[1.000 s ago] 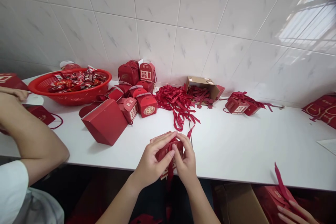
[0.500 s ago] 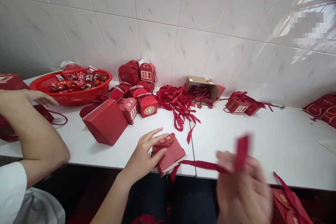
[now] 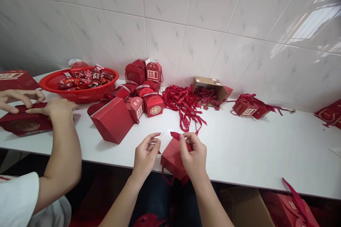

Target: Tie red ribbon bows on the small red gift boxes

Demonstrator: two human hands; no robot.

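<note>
The left hand (image 3: pixel 146 154) has its thumb and curled fingers closed on the edge of a white-lined flap (image 3: pixel 165 140) of a small red cardboard box (image 3: pixel 172 158). The right hand (image 3: pixel 194 154) pinches a dark red fabric ribbon (image 3: pixel 175 135) between thumb and forefinger, just above that box. The 2 hands are apart, with the box between them, at the near edge of a glossy white tabletop (image 3: pixel 253 152). A thin red cord loop (image 3: pixel 165 177) hangs from the box, below and between the hands.

Ahead and left of the left hand stands a larger plain red cardboard box (image 3: pixel 113 122); beyond it sits a cluster of small red boxes with pale and gold printing (image 3: pixel 154 106). Farther left is a red plastic basket (image 3: pixel 80 95) of wrapped sweets (image 3: pixel 82 78). Well left of the left hand, a co-worker's 2 hands rest on another red box (image 3: pixel 25 124).

Straight ahead of the right hand lies a tangled heap of dark red ribbons (image 3: pixel 182 99), next to an open brown cardboard box (image 3: pixel 223 94) lying on its side, with dark red pieces (image 3: pixel 206 96) spilling out.
</note>
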